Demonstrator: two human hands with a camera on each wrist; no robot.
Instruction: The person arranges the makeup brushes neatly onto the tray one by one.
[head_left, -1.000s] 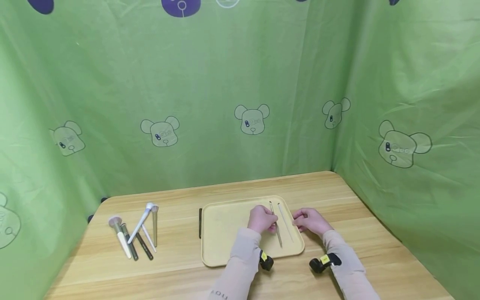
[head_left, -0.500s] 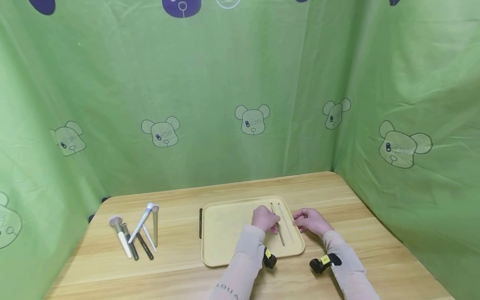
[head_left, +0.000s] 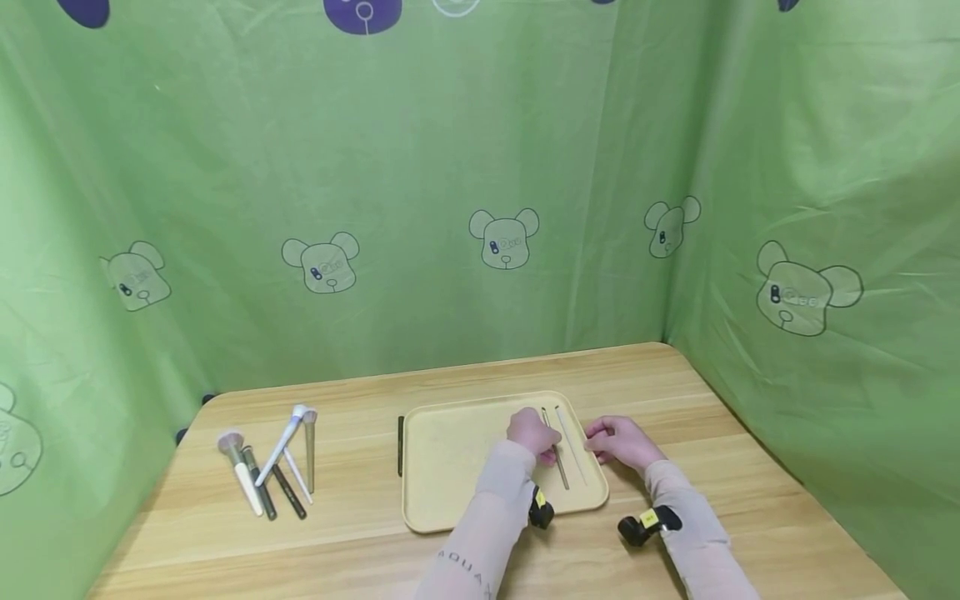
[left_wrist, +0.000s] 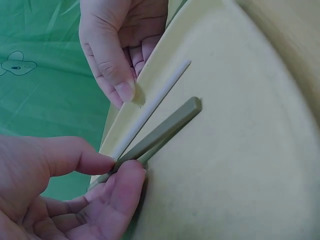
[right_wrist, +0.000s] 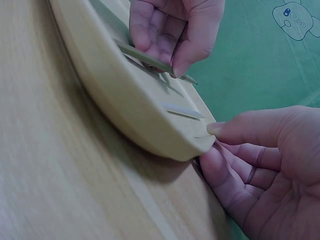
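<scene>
My left hand (head_left: 531, 433) pinches a slim olive-green makeup brush (left_wrist: 165, 127) between thumb and fingers, low over the right part of the beige tray (head_left: 450, 475). Beside it a thin white makeup brush (head_left: 573, 450) lies in the tray along the right side, roughly parallel, its dark tip pointing to the far edge. With thumb on top and fingers below, my right hand (right_wrist: 270, 165) grips the tray's right rim. In the left wrist view, the olive brush's handle end shows a shadow beneath it on the tray.
A thin black stick (head_left: 401, 447) lies along the tray's left edge. Farther left on the wooden table (head_left: 352, 550) several makeup brushes lie loosely together, among them a large white-handled one (head_left: 246, 482) and an olive-gold one (head_left: 311, 454). Green curtains (head_left: 420, 317) hang behind and at both sides.
My left hand has shifted slightly to the right with the olive brush, bringing it closer to the white one. My right hand stays at the tray rim.
</scene>
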